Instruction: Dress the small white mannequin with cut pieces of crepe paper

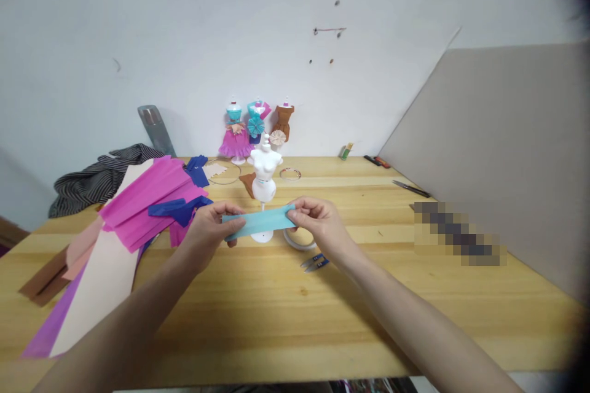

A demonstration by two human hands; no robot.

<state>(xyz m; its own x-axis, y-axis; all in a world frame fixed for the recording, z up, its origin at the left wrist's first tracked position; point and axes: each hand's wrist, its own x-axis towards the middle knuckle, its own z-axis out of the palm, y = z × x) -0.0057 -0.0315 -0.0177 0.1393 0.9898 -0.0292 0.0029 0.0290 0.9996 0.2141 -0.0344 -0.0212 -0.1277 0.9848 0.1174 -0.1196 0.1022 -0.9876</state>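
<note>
Between my two hands stretches a light blue strip of crepe paper (pixel 265 221), tilted slightly up toward the right. My left hand (pixel 214 227) pinches its left end, thumb on top. The right end is pinched by my right hand (pixel 318 220). Just behind the strip a small white mannequin (pixel 264 169) stands upright on its round base, part of its stand hidden by the paper. A roll of white tape (pixel 299 244) lies by my right hand, partly covered by it. Blue-handled thread snips (pixel 315 262) rest below that hand.
Crepe paper sheets (pixel 152 202) in pink, cream, brown and blue pile up at left, near a striped cloth (pixel 106 175) and a bottle (pixel 157 129). Three dressed mannequins (pixel 255 126) stand against the wall. A craft knife (pixel 411 188) and a pixelated item (pixel 456 233) lie at right.
</note>
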